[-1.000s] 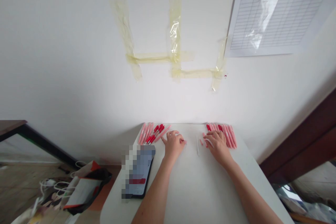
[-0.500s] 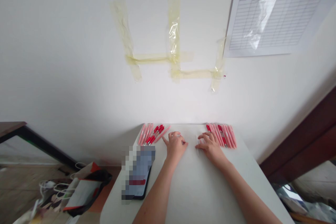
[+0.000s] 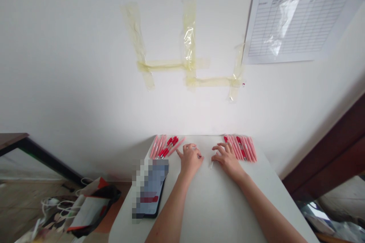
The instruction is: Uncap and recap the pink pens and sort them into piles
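Saw a white surface with a rounded near left corner. Found pink pens lying side by side at the far left, just beside some red pens and a slanted pink pen. Noticed a row of mostly pink pens, with some red among them, at the far right. Saw a phone lying flat by the left edge, partly blurred.

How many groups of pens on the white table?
2: one pen group at the back left, another pen group at the back right, where the right hand may hide some pens.
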`<move>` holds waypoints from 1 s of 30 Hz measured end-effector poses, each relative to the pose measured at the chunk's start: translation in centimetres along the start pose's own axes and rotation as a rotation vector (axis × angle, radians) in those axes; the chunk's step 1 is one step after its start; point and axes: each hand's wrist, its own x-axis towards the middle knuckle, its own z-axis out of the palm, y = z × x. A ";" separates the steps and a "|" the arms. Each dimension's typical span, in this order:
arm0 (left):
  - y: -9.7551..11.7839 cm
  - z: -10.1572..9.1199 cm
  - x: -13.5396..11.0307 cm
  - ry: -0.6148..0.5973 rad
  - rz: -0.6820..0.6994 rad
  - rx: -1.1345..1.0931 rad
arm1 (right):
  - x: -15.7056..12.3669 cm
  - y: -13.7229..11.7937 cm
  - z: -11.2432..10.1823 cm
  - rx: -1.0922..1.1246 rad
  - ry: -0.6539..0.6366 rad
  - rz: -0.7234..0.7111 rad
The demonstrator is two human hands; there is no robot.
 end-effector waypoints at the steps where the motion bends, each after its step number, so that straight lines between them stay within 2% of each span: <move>1: 0.0 0.0 0.0 -0.004 0.003 0.006 | 0.0 -0.1 0.0 -0.002 0.003 -0.004; 7: 0.0 0.0 -0.1 -0.005 0.027 0.015 | 0.1 -0.8 -0.8 -0.045 -0.006 -0.042; 14: -0.7 0.6 0.4 -0.051 0.049 -0.044 | 0.0 -0.5 -1.7 -0.091 0.020 0.028; 23: -0.2 1.0 0.4 -0.017 0.082 -0.092 | -0.3 0.3 -1.3 -0.136 0.076 0.104; 30: 0.1 1.3 0.4 -0.056 0.092 -0.109 | -0.4 0.4 -1.0 -0.185 0.061 0.110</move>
